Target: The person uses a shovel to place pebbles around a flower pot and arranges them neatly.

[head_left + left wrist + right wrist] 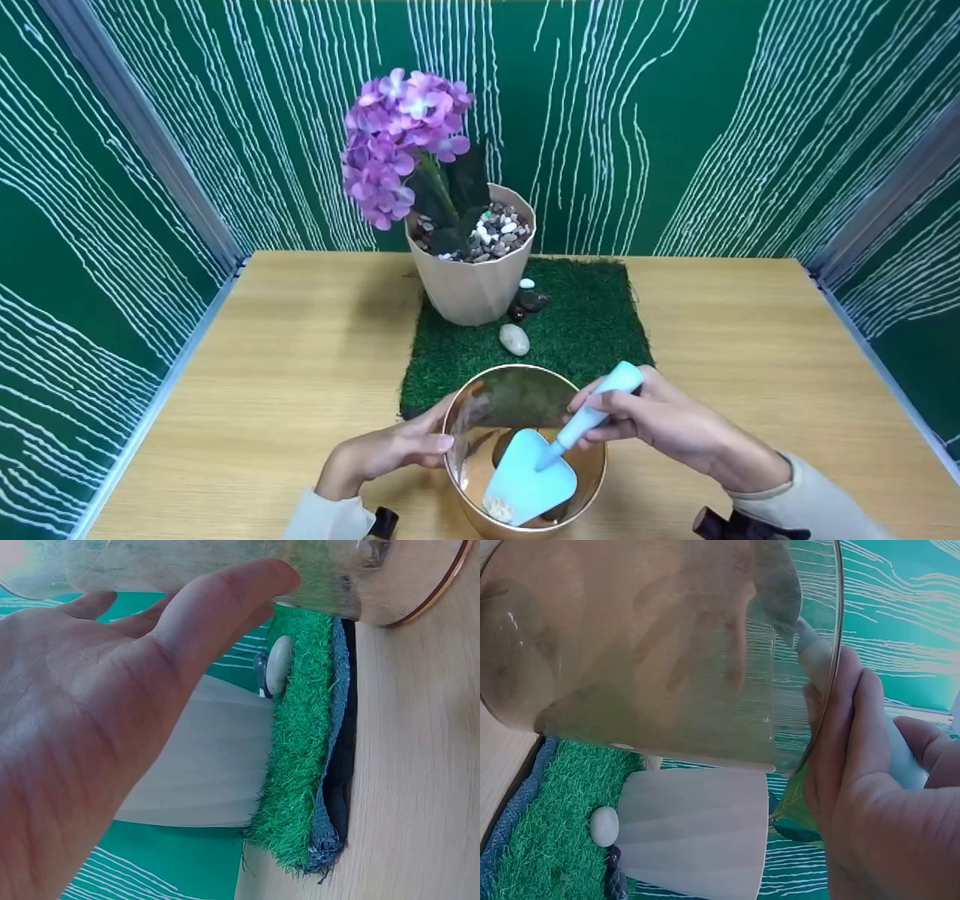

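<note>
An amber-tinted clear glass vase (517,397) stands at the front of the table. My left hand (394,450) holds its left side, thumb on the near wall and the other fingers behind; the left wrist view shows the thumb (232,596) along the glass. In my right hand (667,424) is the handle of a light blue hand trowel (529,472), gripped at the vase's right rim. The trowel's blade slants down into the vase mouth, with a small clump of pale bits (497,510) at its tip. The blade hides most of the vase's bottom.
Behind the vase, a green turf mat (585,322) carries a beige pot (472,289) with purple flowers (409,135) and pebbles. A pale stone (514,340) and several smaller dark and white stones lie beside the pot. Green patterned panels (600,135) enclose the wooden table (742,352).
</note>
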`<state>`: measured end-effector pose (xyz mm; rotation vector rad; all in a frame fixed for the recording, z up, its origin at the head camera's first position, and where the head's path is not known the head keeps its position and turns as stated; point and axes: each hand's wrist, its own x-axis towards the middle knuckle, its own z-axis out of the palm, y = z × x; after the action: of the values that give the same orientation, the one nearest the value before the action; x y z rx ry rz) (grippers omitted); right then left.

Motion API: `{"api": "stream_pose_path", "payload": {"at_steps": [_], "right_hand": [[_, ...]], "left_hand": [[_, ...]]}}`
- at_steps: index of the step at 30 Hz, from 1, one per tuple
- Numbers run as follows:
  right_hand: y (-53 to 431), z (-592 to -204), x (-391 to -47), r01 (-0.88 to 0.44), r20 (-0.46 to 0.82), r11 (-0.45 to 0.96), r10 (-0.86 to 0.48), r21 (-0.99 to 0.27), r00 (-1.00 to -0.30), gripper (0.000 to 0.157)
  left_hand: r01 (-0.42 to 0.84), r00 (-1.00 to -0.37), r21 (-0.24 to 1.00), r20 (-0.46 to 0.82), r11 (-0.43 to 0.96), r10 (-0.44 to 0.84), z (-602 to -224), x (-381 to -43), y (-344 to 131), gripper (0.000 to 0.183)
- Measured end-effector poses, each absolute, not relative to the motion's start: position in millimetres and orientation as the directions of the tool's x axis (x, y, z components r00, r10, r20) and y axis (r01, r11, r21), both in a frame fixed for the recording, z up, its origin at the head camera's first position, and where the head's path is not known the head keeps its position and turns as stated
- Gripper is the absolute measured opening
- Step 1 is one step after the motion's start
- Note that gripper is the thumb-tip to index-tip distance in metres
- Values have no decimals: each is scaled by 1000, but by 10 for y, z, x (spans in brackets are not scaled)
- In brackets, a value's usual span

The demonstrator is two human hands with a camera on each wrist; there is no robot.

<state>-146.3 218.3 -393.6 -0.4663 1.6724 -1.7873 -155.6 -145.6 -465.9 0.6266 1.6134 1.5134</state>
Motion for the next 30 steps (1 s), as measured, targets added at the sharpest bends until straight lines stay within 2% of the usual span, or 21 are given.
{"api": "stream_pose_path", "payload": {"at_steps": [15, 22, 26, 30], "right_hand": [[2327, -3850, -1507, 278, -196, -38, -620, -960, -760, 28], [2504, -3816, -1599, 249, -144, -96, -599, -964, -788, 35], [2607, -3789, -1666, 257, -166, -99, -539, -961, -826, 37], [2670, -3737, -1736, 252, -193, -65, -473, -965, -860, 32]], "left_hand": [[-153, -545, 977, -207, 147, 812, -4663, -1541, -1455, 91], [-147, -548, 978, -206, 149, 811, -4656, -1544, -1454, 92], [-144, -548, 979, -199, 143, 812, -4654, -1541, -1450, 91], [-144, -549, 979, -203, 147, 811, -4650, -1534, -1449, 92]]}}
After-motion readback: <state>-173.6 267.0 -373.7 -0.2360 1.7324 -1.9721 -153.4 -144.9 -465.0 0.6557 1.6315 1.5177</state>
